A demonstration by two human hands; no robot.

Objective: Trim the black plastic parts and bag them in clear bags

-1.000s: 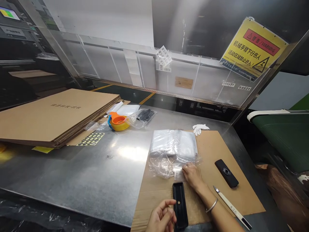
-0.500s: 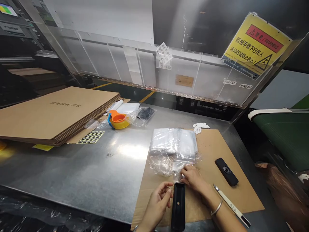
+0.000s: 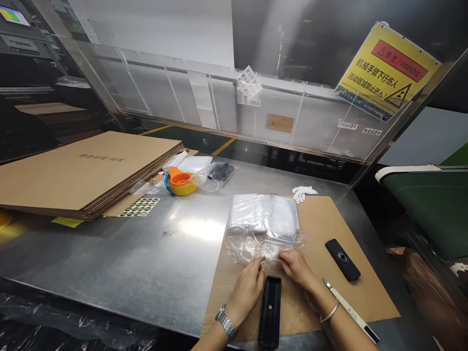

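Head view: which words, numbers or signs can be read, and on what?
"警告 / WARNING": yellow rectangular sign with warning triangles.
"机械手臂下行伤人": same sign.
"活动区域禁止进入!": same sign.
"A26": slim cream pen-shaped tool.
Too small or blurred: sign's fine print, lettering on brown cardboard stack, white paper labels, yellow sticker sheet.

I see the worktable (image 3: 127,258) as grey metal, smooth and half glossy, with one strong white reflection. The sheet (image 3: 325,224) over it is brown cardboard, matt and dry in look, and the stacked boards (image 3: 91,165) appear of the same material. The clear bags (image 3: 248,214) are thin plastic film, shiny and wrinkled. To me the long tray (image 3: 261,321) seems black plastic, with a soft shine on its rim, while the flat black piece (image 3: 334,251) looks rather matt. The glove (image 3: 304,192) is white cloth. The bracelet (image 3: 331,312) and watch band (image 3: 225,323) are silvery, polished metal.
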